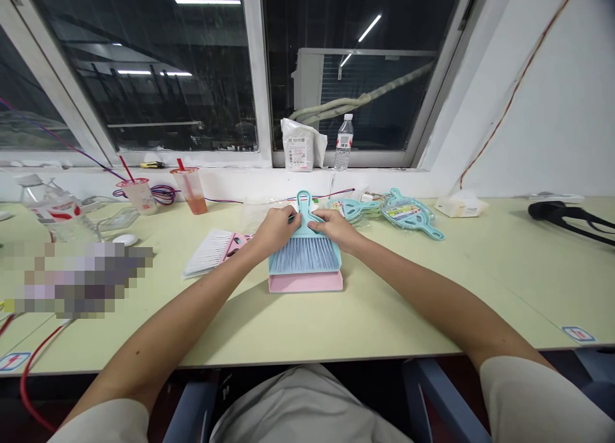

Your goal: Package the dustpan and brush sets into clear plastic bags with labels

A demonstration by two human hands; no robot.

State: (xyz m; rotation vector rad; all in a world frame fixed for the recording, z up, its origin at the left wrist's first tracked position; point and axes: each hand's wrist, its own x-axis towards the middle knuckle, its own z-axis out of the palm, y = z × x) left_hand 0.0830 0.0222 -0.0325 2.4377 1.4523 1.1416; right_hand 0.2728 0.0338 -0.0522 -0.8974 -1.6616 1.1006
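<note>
In the middle of the desk a light-blue hand brush [306, 254] with grey-blue bristles lies against a blue dustpan [339, 258], its looped handle pointing away from me. Under them shows the front of a pink dustpan [305, 283]. My left hand [277, 230] grips the left side of the brush and dustpan, thumb on top. From the right, my right hand [336, 228] holds the other side with its thumb on the brush; its fingers beneath are hidden. Left of my left hand lies a pink brush [211, 251] with white bristles.
Blue brush sets in plastic wrap [408, 212] lie at the back right, near a tissue pack [462, 205]. Two drink cups [195, 193] and a large bottle [55, 206] stand left. A water bottle [343, 145] is on the sill. A black object [567, 216] lies far right.
</note>
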